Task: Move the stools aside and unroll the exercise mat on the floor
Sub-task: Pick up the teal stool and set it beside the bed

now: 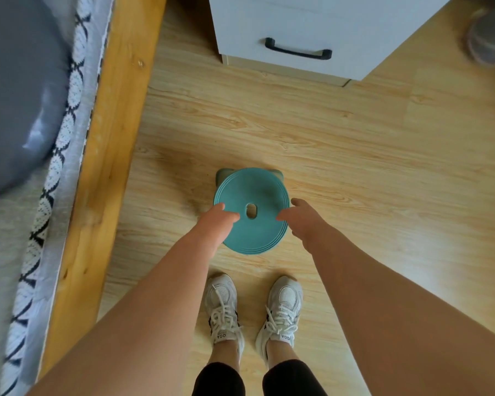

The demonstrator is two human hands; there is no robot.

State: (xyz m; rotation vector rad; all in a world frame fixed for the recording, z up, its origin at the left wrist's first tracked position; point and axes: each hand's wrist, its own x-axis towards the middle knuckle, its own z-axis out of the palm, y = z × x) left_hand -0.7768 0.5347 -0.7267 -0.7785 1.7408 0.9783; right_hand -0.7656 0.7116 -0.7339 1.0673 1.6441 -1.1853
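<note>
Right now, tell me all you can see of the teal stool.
The stool has a round teal seat with raised rings near its rim and an oval hole at its centre; it looks like plastic. Two leg tops show past its far edge. It stands upright on the wood floor. The left hand and right hand reach over its sides; contact unclear.

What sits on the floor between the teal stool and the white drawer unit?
Nothing: head view shows only bare wood floor between the teal stool and the white drawer unit.

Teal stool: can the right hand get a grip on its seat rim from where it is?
Probably yes. The right hand is open at the right edge of the teal stool, and nothing lies between them; the left hand is at the opposite edge.
</note>
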